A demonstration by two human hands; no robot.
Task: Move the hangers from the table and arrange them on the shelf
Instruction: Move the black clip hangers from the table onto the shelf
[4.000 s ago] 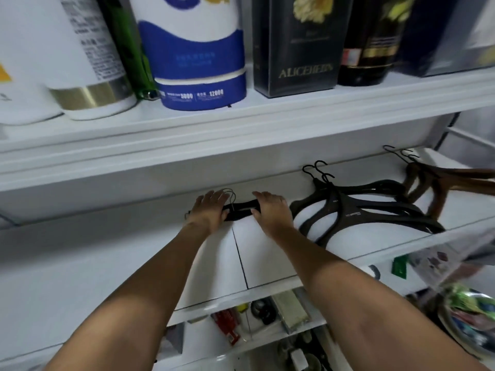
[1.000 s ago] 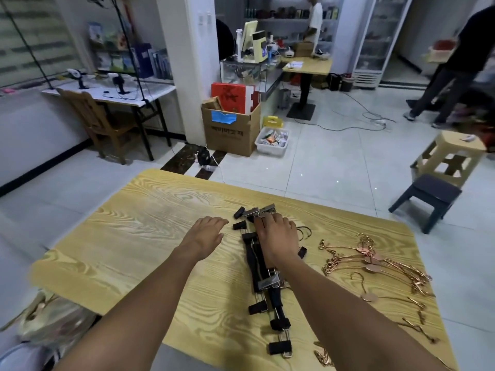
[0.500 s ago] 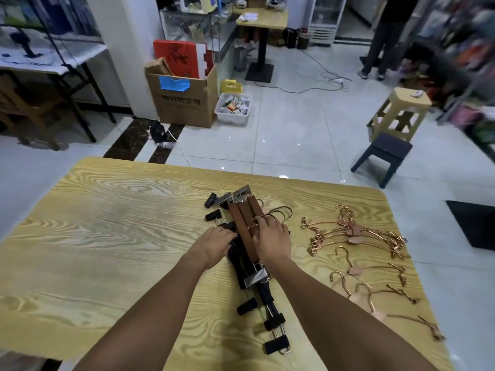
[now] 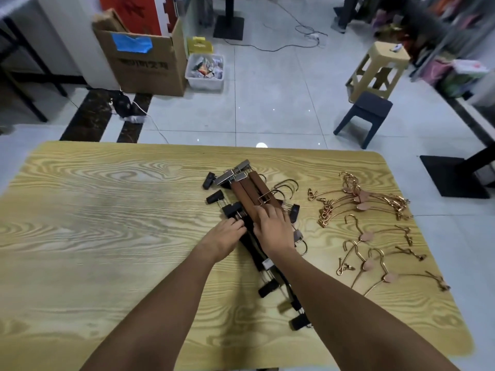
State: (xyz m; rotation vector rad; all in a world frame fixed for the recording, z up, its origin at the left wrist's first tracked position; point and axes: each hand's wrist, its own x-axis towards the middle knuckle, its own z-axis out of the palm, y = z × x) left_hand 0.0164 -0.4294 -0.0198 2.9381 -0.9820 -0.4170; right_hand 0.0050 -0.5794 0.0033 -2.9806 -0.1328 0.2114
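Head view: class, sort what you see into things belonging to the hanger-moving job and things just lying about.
Job: clip hangers, gold wire hangers, table, left hand and right hand, both on the clip hangers.
Lying about: cardboard box, plastic bin, beige stool, dark stool.

Matt wood-grain table (image 4: 107,223); brown hangers (image 4: 247,194) seemingly wooden.
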